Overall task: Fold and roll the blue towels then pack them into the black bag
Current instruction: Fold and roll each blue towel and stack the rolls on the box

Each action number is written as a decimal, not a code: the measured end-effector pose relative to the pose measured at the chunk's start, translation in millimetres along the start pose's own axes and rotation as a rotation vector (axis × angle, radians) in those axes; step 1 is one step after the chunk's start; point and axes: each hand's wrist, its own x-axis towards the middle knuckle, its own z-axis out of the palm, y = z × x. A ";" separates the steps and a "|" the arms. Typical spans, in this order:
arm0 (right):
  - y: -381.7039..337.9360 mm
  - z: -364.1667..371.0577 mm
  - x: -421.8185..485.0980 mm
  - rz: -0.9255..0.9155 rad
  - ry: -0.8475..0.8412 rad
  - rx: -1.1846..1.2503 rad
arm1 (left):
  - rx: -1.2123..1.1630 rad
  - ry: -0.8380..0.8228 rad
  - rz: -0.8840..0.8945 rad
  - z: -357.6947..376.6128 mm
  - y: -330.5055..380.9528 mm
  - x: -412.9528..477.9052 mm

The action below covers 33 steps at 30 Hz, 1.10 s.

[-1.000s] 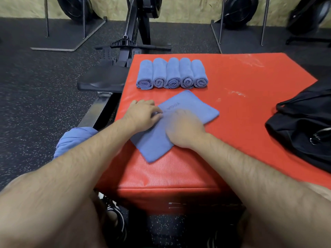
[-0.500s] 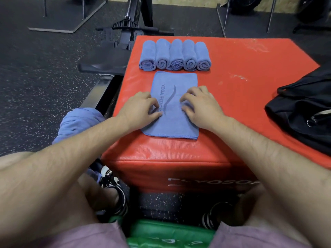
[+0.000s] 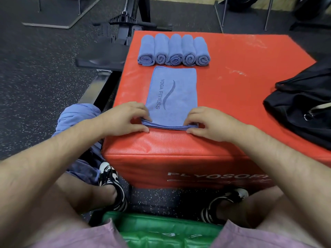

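A folded blue towel (image 3: 172,93) printed "YOGA FITNESS" lies lengthwise on the red foam box (image 3: 232,97). My left hand (image 3: 125,119) pinches its near left corner and my right hand (image 3: 206,124) pinches its near right corner, lifting the near edge slightly. Beyond the flat towel, several rolled blue towels (image 3: 173,50) lie side by side in a row. The black bag (image 3: 300,106) sits at the box's right edge, with a metal ring showing.
A heap of loose blue towels (image 3: 77,117) lies on the floor left of the box, beside my left knee. A rowing machine (image 3: 114,51) stands at the box's far left. A green pad (image 3: 161,230) sits between my legs.
The towel was turned from a diagonal lie to straight lengthwise. Both hands slid from its middle back to the near edge and now pinch its corners. The camera tilted down.
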 end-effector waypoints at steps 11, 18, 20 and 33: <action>-9.2 -4.9 -1.5 0.106 0.079 -0.033 | -0.048 0.086 -0.112 -3.7 12.4 5.7; 4.9 -4.2 0.5 0.177 0.117 0.125 | -0.197 0.175 -0.225 2.3 11.2 11.8; 6.6 0.2 2.5 0.134 0.155 0.081 | -0.157 0.204 -0.195 5.0 9.1 13.8; 8.2 -5.3 -4.9 -0.050 0.115 -0.152 | 0.224 0.160 0.175 4.5 14.6 12.0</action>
